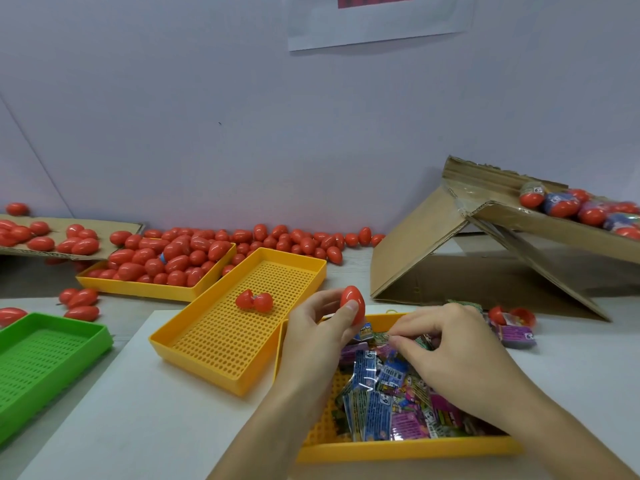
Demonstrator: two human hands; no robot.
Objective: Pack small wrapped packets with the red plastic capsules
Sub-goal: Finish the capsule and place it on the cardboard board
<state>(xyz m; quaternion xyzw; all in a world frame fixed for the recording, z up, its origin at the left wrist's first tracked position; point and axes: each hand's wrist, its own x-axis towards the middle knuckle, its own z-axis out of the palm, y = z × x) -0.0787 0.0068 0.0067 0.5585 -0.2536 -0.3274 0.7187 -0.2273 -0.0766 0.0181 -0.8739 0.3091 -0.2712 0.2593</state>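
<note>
White table [145,420], frame centre: left hand [320,329] grips closed red capsule [352,304]; right hand [446,348] pinches packet [382,337] over yellow tray [398,451].

Yellow trays [242,382]: three. Green tray [52,358]: one. Hands: two. Red capsules [180,258], wrapped packets [377,393]: too many to count.

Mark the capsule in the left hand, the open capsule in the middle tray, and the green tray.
red capsule [352,303], head view, on its upper shell.
open capsule [254,301], head view, at the join of its halves.
green tray [55,323], head view, on its far rim.
</note>
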